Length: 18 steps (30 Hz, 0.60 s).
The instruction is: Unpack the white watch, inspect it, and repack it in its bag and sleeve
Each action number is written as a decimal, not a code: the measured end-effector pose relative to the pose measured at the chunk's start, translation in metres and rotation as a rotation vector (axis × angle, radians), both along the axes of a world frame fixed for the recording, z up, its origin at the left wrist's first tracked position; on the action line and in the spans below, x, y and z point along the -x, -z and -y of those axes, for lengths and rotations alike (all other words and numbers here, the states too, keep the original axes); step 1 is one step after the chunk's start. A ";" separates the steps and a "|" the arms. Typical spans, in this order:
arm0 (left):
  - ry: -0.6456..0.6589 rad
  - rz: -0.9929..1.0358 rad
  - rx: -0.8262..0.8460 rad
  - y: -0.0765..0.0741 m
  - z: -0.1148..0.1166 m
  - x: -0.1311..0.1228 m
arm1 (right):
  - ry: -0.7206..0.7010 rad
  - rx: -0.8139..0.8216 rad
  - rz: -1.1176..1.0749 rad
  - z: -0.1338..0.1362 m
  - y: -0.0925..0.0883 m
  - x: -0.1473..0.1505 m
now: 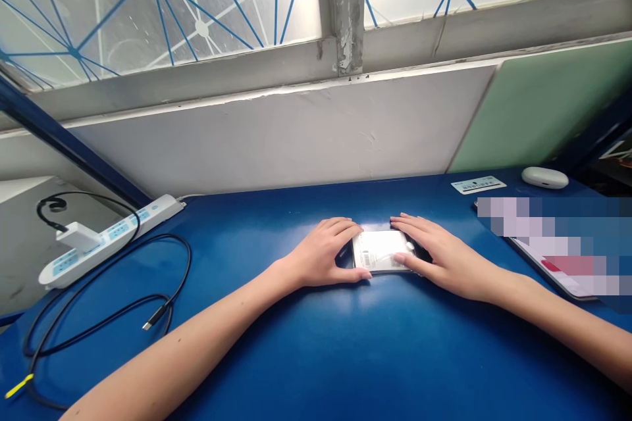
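Note:
On the blue table lies a flat, rectangular, silvery-white item (pixel 378 251) with a barcode on its top and a shiny, clear-looking surface; its exact kind does not show. My left hand (pixel 333 253) grips its left end, thumb along the near edge and fingers at the far edge. At the other end, my right hand (pixel 437 253) holds it with the thumb over the top near corner and the fingers behind. Both palms hide the item's short sides. It appears to rest level on the table or just above it; I cannot tell which.
A white power strip (pixel 111 237) with a plugged-in charger (pixel 79 237) lies at the left. Its black cable (pixel 190 263) loops across the table. A card (pixel 478 185), a white earbud case (pixel 544 177) and a partly pixelated tablet-like device (pixel 557 270) sit at the right. A wall panel (pixel 296 138) stands behind.

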<state>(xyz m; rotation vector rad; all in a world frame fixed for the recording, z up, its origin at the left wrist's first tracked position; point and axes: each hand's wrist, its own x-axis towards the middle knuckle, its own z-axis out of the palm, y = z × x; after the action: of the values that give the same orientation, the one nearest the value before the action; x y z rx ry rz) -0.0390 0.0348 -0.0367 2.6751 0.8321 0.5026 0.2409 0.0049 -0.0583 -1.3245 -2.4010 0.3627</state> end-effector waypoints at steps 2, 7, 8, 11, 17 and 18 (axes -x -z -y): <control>-0.013 -0.001 0.011 0.001 0.000 0.000 | -0.025 -0.033 0.029 -0.001 0.002 -0.001; -0.026 -0.008 0.019 0.000 0.000 -0.001 | -0.001 -0.114 0.042 -0.001 0.007 0.002; -0.031 -0.005 0.022 0.000 0.000 -0.001 | 0.016 -0.137 0.039 -0.001 0.008 0.003; -0.043 0.026 0.043 -0.001 -0.001 -0.001 | 0.021 -0.186 0.047 0.001 0.010 0.005; -0.057 0.063 0.095 -0.002 -0.002 -0.001 | 0.054 -0.180 -0.005 0.003 0.010 0.008; -0.060 0.066 0.102 -0.003 -0.002 -0.002 | 0.055 -0.179 -0.007 0.003 0.010 0.009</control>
<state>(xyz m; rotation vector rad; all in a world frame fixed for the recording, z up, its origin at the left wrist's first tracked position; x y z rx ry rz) -0.0374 0.0369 -0.0341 2.5332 0.8959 0.5440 0.2317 0.0015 -0.0679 -1.3027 -2.3245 0.1335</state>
